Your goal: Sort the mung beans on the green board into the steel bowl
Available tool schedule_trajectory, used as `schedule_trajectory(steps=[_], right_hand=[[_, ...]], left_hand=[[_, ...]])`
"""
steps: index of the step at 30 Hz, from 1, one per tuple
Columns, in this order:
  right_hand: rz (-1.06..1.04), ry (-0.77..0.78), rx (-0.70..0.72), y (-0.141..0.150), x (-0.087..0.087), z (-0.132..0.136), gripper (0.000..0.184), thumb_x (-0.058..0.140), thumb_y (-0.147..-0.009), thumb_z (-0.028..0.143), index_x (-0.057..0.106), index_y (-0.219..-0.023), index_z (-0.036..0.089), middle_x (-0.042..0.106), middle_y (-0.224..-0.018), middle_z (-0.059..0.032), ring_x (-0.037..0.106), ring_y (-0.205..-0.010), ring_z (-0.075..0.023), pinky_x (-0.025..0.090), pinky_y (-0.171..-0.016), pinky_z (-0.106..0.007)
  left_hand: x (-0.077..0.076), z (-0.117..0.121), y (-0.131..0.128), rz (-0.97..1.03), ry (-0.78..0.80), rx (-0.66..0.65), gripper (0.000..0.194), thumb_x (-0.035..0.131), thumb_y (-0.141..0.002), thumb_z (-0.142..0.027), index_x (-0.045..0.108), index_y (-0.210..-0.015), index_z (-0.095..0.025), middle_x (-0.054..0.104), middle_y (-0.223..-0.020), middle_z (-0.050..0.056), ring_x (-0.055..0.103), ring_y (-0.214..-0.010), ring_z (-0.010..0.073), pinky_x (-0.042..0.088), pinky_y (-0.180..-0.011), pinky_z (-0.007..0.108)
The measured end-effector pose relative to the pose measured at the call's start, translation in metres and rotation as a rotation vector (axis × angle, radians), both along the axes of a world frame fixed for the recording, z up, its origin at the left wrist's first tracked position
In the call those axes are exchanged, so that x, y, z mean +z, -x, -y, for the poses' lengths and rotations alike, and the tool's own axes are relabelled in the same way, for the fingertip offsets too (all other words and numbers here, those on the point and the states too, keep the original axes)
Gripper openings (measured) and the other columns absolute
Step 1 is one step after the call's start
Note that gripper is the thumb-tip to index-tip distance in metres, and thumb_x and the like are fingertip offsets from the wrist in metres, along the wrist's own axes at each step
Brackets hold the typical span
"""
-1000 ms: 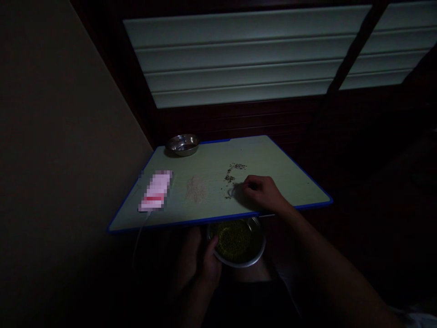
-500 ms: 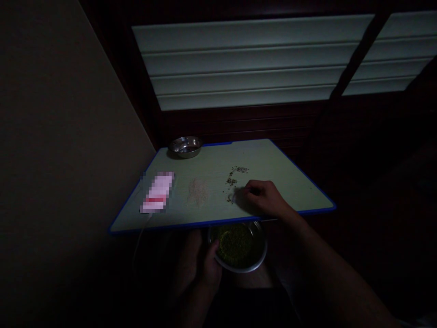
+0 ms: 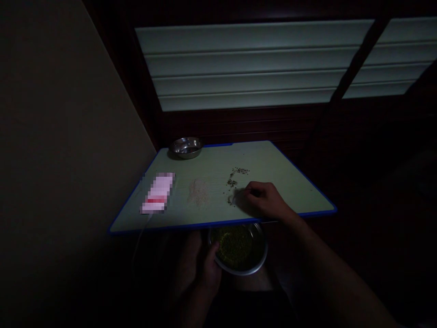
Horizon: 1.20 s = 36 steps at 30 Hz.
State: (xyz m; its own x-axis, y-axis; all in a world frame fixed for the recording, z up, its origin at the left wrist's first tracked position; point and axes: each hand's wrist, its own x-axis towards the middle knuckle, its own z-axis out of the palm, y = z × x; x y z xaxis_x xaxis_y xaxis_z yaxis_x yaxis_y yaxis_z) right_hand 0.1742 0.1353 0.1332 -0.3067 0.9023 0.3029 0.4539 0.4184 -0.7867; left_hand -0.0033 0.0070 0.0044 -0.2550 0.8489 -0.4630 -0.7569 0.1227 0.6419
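At six o'clock below the pale-green, blue-edged board (image 3: 290, 189), the left hand (image 3: 211, 272) clasps a round steel bowl (image 3: 244, 273) of greenish grains (image 3: 235, 248), while the curled right hand (image 3: 265, 198), hold indiscernible, apparently sorts tiny dark-brown grains (image 3: 232, 183) at its ten o'clock, next needing delicacy.

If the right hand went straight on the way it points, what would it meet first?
Probably the dark grains on the tabletop, though how high the right hand sits is unclear.

At eight o'clock pixelation blurs the phone (image 3: 159, 191), at six the tabletop (image 3: 273, 159) hides the lap bowl's (image 3: 244, 273) far rim, the left hand's (image 3: 212, 269) fingertips are unseen, and at four the right forearm (image 3: 327, 255) runs out of view.
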Motion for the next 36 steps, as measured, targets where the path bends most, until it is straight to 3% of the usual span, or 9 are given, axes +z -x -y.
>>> schedule_trajectory(steps=[8,12,20,25,36], right_hand=[[-0.017,0.005,-0.023,0.001,0.003,0.002,0.015,0.057,-0.072,0.03,0.064,-0.065,0.018,0.061,-0.06,0.0013,0.053,-0.061,-0.014,0.038,-0.058,-0.026],[-0.005,0.041,-0.055,0.0,0.004,0.002,0.015,0.055,-0.07,0.031,0.062,-0.064,0.019,0.057,-0.057,0.0021,0.048,-0.058,-0.0132,0.036,-0.056,-0.026],[-0.02,0.088,0.089,0.001,0.003,0.005,0.016,0.057,-0.071,0.031,0.063,-0.065,0.018,0.058,-0.06,0.0013,0.05,-0.061,-0.0136,0.04,-0.059,-0.026],[-0.002,0.089,0.092,0.002,0.002,0.005,0.019,0.06,-0.074,0.033,0.065,-0.066,0.017,0.059,-0.06,0.0016,0.05,-0.059,-0.0129,0.04,-0.058,-0.025],[0.046,0.004,-0.114,0.001,0.0,0.0,0.015,0.057,-0.072,0.029,0.063,-0.063,0.018,0.06,-0.057,0.0013,0.051,-0.057,-0.0134,0.038,-0.056,-0.026]], left_hand=[[-0.004,-0.002,0.0,0.048,0.034,-0.005,0.043,0.072,-0.075,-0.023,0.074,-0.117,-0.019,0.08,-0.112,0.01,0.069,-0.119,0.0319,0.048,-0.111,0.047],[-0.001,-0.002,-0.001,0.036,0.03,0.019,0.053,0.072,-0.074,-0.02,0.07,-0.127,-0.026,0.08,-0.114,0.006,0.073,-0.112,0.0306,0.05,-0.109,0.049],[0.008,0.0,-0.001,0.024,0.047,0.002,0.051,0.07,-0.075,-0.02,0.071,-0.126,-0.02,0.082,-0.101,0.008,0.074,-0.108,0.0308,0.052,-0.107,0.048],[0.007,-0.001,-0.002,0.041,0.027,0.02,0.06,0.072,-0.075,-0.019,0.066,-0.134,-0.024,0.081,-0.112,0.007,0.075,-0.106,0.0306,0.053,-0.105,0.049],[0.005,0.0,-0.001,0.033,0.034,0.025,0.059,0.074,-0.074,-0.02,0.068,-0.132,-0.024,0.08,-0.114,0.007,0.073,-0.112,0.0318,0.052,-0.106,0.049]])
